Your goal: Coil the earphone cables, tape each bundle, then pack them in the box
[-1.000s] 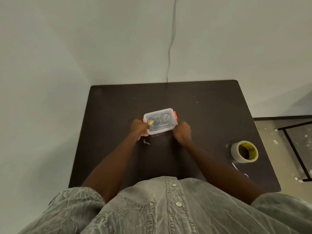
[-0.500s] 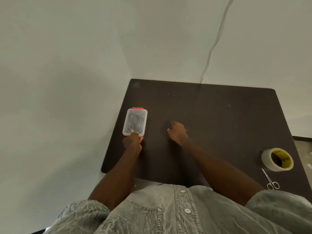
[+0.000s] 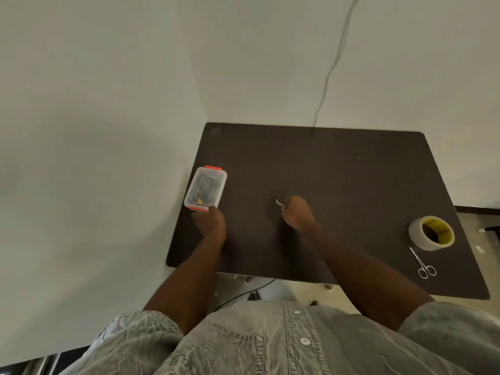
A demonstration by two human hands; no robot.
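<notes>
Looks like a bare room corner used as a makeshift workstation, not a kitchen or shop. Evidence: plain white walls (image 3: 108,104), one dark brown table (image 3: 338,185) pushed into the corner, a thin cable (image 3: 334,66) hanging down the wall, and tape roll (image 3: 431,233) plus scissors (image 3: 422,263) on the table.

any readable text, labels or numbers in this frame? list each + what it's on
None can be read.
Tape roll: dark print on the yellow inner core, too blurred to read.
Clear box: small yellow tag inside, too small to tell whether it bears text.
Scissors, table: no markings visible.
</notes>
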